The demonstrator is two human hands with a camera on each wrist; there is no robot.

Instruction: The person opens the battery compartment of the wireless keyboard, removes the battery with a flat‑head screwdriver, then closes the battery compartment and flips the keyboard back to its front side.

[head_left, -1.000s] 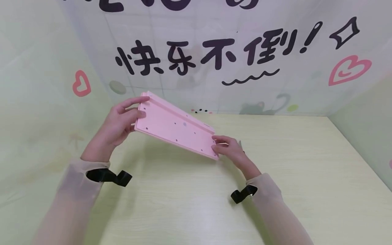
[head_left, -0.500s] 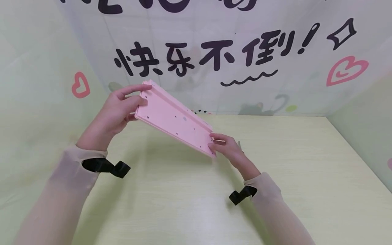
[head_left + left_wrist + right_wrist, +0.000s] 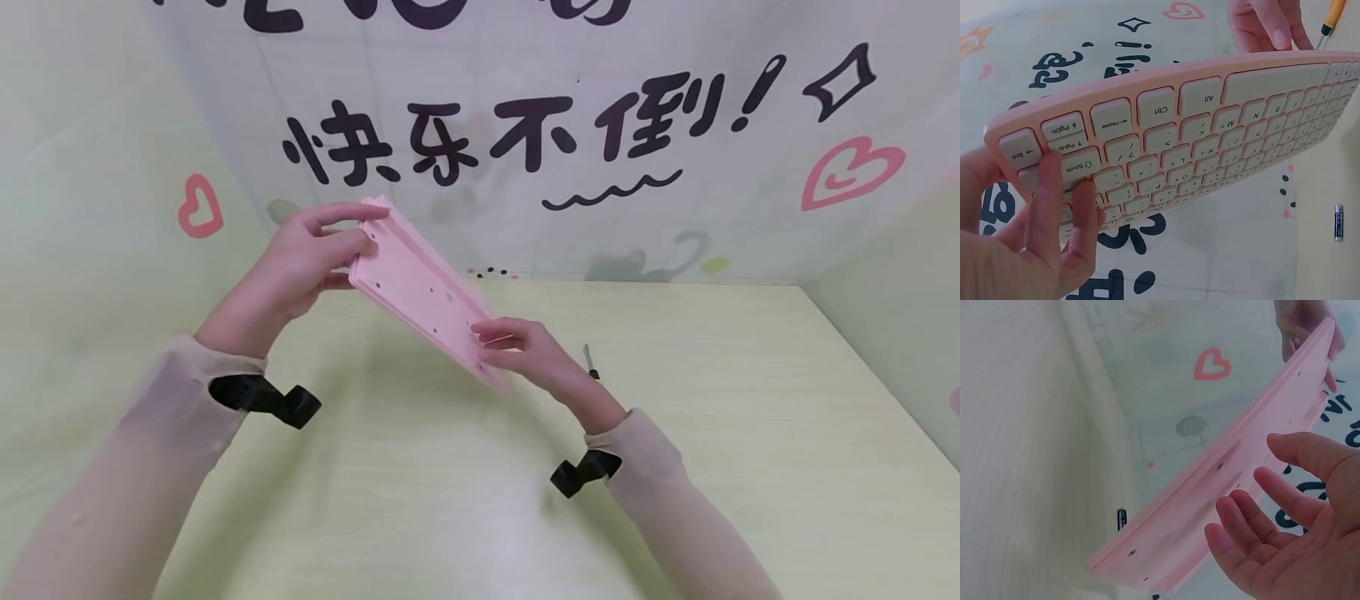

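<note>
A pink keyboard [image 3: 420, 287] hangs tilted above the table, its left end higher. Its screw-dotted underside faces the head camera. White keys show in the left wrist view. My left hand [image 3: 296, 258] grips the upper left end, thumb on the underside and fingers on the key side. My right hand [image 3: 1291, 531] is in front of the underside near the lower right end, its fingers spread and loosely bent, gripping nothing. Whether a fingertip touches the keyboard I cannot tell.
A screwdriver [image 3: 1332, 17] with a yellow and black handle lies on the pale wooden table [image 3: 712, 400], partly behind my right arm in the head view. A small battery [image 3: 1339, 223] lies on the table too. A printed cloth [image 3: 480, 50] closes off the back.
My left hand has risen and shifted slightly right, tilting the keyboard more steeply. My right hand has let go of the right end and moved left across the underside.
</note>
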